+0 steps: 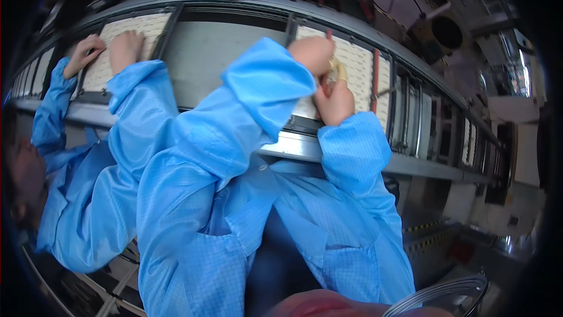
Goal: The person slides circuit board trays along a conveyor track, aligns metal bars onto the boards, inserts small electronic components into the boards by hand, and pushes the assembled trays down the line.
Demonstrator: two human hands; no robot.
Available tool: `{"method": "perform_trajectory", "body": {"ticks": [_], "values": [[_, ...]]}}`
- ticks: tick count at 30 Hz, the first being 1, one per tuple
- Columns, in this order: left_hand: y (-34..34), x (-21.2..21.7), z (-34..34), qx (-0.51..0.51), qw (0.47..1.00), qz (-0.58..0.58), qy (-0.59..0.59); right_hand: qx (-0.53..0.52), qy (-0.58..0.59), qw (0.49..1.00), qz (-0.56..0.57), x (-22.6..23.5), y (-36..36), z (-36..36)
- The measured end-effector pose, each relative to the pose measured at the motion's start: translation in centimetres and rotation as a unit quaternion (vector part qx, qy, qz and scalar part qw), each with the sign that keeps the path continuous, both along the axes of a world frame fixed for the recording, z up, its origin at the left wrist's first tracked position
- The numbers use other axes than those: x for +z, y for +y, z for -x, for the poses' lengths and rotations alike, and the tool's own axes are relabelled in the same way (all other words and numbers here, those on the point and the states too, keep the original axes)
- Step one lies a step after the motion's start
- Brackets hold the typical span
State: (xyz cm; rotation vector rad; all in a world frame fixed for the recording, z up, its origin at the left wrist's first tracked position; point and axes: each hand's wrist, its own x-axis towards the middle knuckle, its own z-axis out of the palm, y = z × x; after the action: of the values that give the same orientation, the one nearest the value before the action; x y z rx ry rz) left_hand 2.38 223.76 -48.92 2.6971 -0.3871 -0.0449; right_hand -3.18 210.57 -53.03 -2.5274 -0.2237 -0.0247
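My two blue-sleeved arms reach up to a white perforated panel (359, 65) lying in a dark frame on a long metal line. My left hand (314, 53) is curled over a small yellowish, translucent roll (336, 71), which looks like tape. My right hand (336, 104) sits just below it, fingers up against the same roll. Both hands hover over the panel's left edge. What the fingertips do under the roll is hidden.
A co-worker in a blue coat stands on my left, with both hands (105, 52) on another white panel (136, 29). A grey bare section (226, 47) lies between the panels. The metal rail (293, 144) runs in front. A red strip (375, 74) crosses my panel. A round shiny lid (448, 296) is at the lower right.
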Motion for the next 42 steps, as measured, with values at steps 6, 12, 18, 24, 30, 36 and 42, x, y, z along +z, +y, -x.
{"method": "perform_trajectory", "body": {"ticks": [6, 12, 18, 24, 30, 36, 42], "values": [[2.2, 0.7, 3.2, 0.015, 0.997, 0.046, -0.052, 0.027, -0.018, 0.999, -0.016, -0.5, 0.1, 0.0], [5.4, -0.6, 9.9, 0.216, 0.974, 0.003, 0.066, -0.001, -0.132, 0.99, -0.052, 1.5, -0.2, 2.5], [3.8, -1.8, 10.9, 0.191, 0.959, 0.145, 0.152, 0.096, -0.06, 0.99, -0.079, 3.2, 1.2, 5.3], [2.7, -5.1, 6.8, 0.057, 0.961, 0.154, 0.221, 0.118, -0.151, 0.978, -0.077, -3.2, 2.1, 3.1], [1.2, -9.6, 3.0, -0.104, 0.981, 0.084, 0.138, -0.042, -0.154, 0.984, 0.083, -7.1, -0.1, 0.1], [11.3, -12.5, 2.0, -0.186, 0.979, -0.009, 0.079, -0.245, -0.026, 0.943, 0.225, -11.6, -0.1, -2.9], [23.7, -17.6, -0.3, -0.113, 0.993, -0.037, 0.027, -0.377, -0.054, 0.875, 0.3, -15.8, -3.1, -6.5]]}}
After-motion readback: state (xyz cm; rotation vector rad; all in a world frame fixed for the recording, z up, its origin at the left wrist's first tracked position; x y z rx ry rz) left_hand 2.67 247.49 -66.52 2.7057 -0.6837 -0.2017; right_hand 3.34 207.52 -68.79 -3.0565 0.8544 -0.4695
